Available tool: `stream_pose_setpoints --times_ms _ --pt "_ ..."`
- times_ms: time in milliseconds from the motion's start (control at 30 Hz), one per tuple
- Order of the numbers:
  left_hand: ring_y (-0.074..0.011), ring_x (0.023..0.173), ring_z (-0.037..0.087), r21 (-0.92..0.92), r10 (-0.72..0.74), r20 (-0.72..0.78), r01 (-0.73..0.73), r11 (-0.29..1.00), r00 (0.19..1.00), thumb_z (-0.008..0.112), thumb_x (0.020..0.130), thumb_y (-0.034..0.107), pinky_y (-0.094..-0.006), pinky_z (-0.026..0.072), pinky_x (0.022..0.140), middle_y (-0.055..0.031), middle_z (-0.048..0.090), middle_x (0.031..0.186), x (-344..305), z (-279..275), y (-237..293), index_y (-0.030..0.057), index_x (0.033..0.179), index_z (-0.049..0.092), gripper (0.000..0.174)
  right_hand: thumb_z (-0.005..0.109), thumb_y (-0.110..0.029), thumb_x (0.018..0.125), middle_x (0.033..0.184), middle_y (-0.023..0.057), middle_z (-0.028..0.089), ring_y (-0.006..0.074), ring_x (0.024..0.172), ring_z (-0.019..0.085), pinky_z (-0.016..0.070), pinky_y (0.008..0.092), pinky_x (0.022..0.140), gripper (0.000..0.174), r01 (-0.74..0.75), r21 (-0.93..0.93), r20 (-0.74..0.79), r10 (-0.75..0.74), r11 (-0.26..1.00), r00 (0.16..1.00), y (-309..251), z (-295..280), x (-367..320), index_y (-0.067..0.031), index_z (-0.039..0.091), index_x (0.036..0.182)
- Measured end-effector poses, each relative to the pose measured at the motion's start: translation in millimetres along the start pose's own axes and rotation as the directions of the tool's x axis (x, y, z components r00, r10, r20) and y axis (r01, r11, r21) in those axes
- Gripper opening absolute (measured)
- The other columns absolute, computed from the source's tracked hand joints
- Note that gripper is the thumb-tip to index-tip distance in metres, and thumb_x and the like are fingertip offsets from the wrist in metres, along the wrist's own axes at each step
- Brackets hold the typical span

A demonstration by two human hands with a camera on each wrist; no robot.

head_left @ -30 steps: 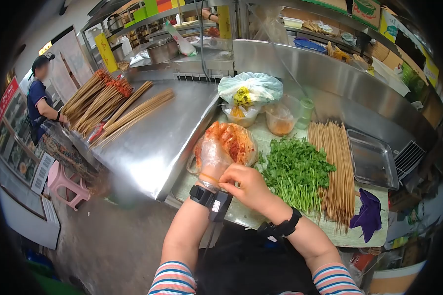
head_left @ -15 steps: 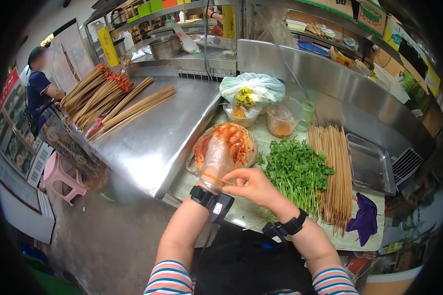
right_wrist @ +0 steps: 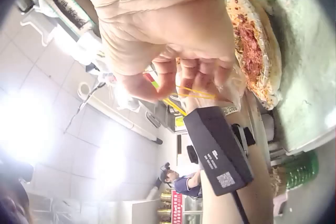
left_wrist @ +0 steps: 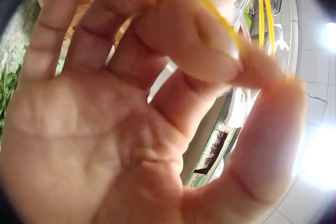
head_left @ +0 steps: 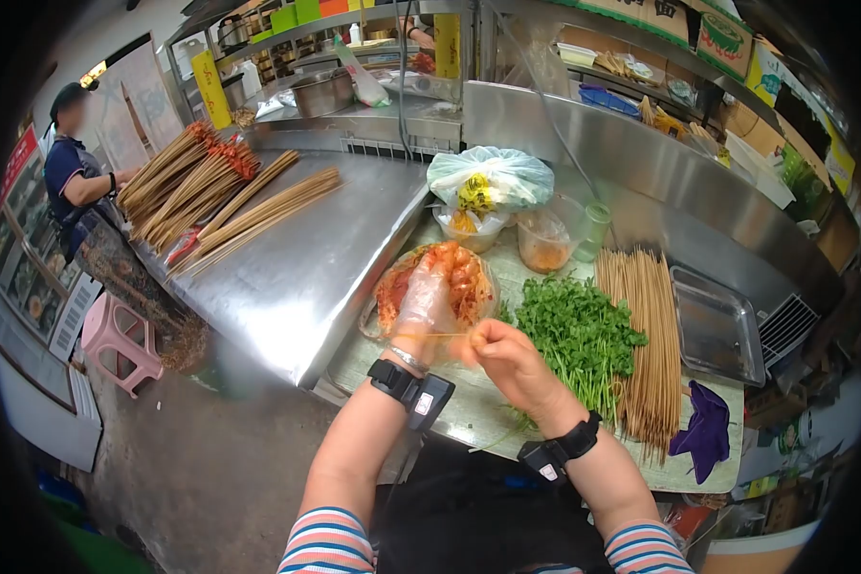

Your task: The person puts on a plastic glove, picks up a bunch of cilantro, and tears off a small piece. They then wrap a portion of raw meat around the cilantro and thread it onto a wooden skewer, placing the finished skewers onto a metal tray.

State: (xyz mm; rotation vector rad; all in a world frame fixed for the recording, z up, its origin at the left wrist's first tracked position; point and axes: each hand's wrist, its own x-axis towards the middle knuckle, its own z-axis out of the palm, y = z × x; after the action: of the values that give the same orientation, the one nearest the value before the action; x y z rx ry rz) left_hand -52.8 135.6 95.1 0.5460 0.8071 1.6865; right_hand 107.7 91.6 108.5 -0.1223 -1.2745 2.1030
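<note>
"Where are the hands?"

"The left hand, in a clear plastic glove, is over a bowl of red-orange food. Its fingers, smeared red, look loosely spread, though the glare on the plastic makes that hard to judge."

"And the right hand?"

"Bare, just beside the left wrist, pinching a thin yellow band between thumb and fingertips."

"Where does the band run?"

"Around the gloved left wrist, pulled out taut toward the right hand."

"What lies nearby?"

"On the table, leafy greens sit right of the bowl, with wooden skewers beyond them."
</note>
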Motion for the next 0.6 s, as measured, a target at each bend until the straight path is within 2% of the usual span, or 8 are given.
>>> stream_pose_setpoints --times_ms 100,167,200,233,267,367,500,600 --pt "-0.0179 0.087 0.062 0.082 -0.039 -0.019 0.040 0.996 0.999 0.053 0.095 0.022 -0.0317 0.0515 0.077 -0.0066 0.063 0.105 8 -13 -5 0.0074 0.121 0.053 0.030 0.061 -0.023 0.089 0.080 -0.0069 0.053 0.0031 0.071 0.044 0.0385 0.0190 0.065 0.024 -0.314 -0.320 -0.054 0.314 0.894 0.948 -23 3 -16 -0.0058 0.064 0.106" --pt "-0.0187 0.087 0.062 0.459 0.160 0.050 -0.165 0.873 0.986 0.051 0.096 0.021 -0.0308 0.0498 0.075 -0.0060 0.064 0.097 21 -38 -27 0.0068 0.116 0.056 0.026 0.061 -0.020 0.091 0.072 -0.0093 0.046 0.0012 0.065 0.039 0.0322 0.0179 0.057 0.032 -0.222 -0.428 -0.040 0.227 0.876 0.973 -28 10 -15 -0.0041 0.061 0.118" --pt "-0.0190 0.087 0.062 0.616 0.241 0.114 -0.259 0.744 0.964 0.049 0.096 0.021 -0.0303 0.0490 0.075 -0.0057 0.064 0.093 24 -43 -35 0.0065 0.114 0.057 0.024 0.061 -0.019 0.091 0.073 -0.0093 0.047 0.0012 0.065 0.038 0.0326 0.0178 0.057 0.032 -0.164 -0.476 -0.013 0.180 0.864 0.984 -35 10 -10 -0.0038 0.061 0.119" --pt "-0.0228 0.084 0.061 0.879 0.336 0.205 -0.324 0.350 0.919 0.052 0.094 0.023 -0.0308 0.0475 0.073 -0.0070 0.063 0.091 18 -34 -31 0.0050 0.111 0.058 0.026 0.061 -0.017 0.090 0.073 -0.0092 0.047 0.0012 0.064 0.038 0.0329 0.0177 0.058 0.033 -0.107 -0.520 0.014 0.133 0.847 0.991 -42 11 -5 -0.0034 0.061 0.120" --pt "-0.0235 0.082 0.061 0.569 0.139 0.083 -0.161 0.806 0.987 0.054 0.092 0.022 -0.0311 0.0473 0.071 -0.0085 0.063 0.087 6 -25 -31 0.0056 0.107 0.059 0.022 0.062 -0.012 0.089 0.081 -0.0057 0.054 0.0015 0.071 0.045 0.0388 0.0170 0.065 0.037 -0.128 -0.504 0.011 0.154 0.854 0.988 -49 16 4 -0.0024 0.056 0.125" --pt "-0.0207 0.076 0.060 0.633 0.317 0.584 -0.664 0.399 0.747 0.059 0.084 0.016 -0.0307 0.0465 0.066 -0.0092 0.062 0.083 10 -31 -49 0.0092 0.098 0.060 0.015 0.062 -0.011 0.088 0.089 -0.0015 0.060 0.0037 0.081 0.053 0.0435 0.0183 0.073 0.043 -0.073 -0.328 -0.035 0.065 0.942 0.997 -45 29 21 -0.0019 0.051 0.129" --pt "-0.0179 0.078 0.062 0.716 0.102 0.532 -0.512 0.474 0.840 0.057 0.088 0.012 -0.0320 0.0499 0.067 -0.0063 0.063 0.093 -5 -21 -10 0.0056 0.108 0.057 0.022 0.061 -0.008 0.088 0.091 0.0009 0.063 0.0078 0.083 0.058 0.0468 0.0216 0.075 0.030 -0.030 -0.160 -0.258 -0.012 0.987 0.966 -33 11 17 -0.0007 0.054 0.116" --pt "-0.0211 0.092 0.062 0.189 -0.054 0.240 0.008 0.982 0.969 0.054 0.095 0.021 -0.0345 0.0529 0.081 -0.0111 0.062 0.104 -14 -8 5 0.0022 0.119 0.054 0.031 0.066 -0.010 0.083 0.080 0.0049 0.063 0.0083 0.076 0.059 0.0470 0.0231 0.070 0.031 -0.219 -0.639 -0.257 0.064 0.737 0.964 -19 2 -6 -0.0028 0.055 0.111"
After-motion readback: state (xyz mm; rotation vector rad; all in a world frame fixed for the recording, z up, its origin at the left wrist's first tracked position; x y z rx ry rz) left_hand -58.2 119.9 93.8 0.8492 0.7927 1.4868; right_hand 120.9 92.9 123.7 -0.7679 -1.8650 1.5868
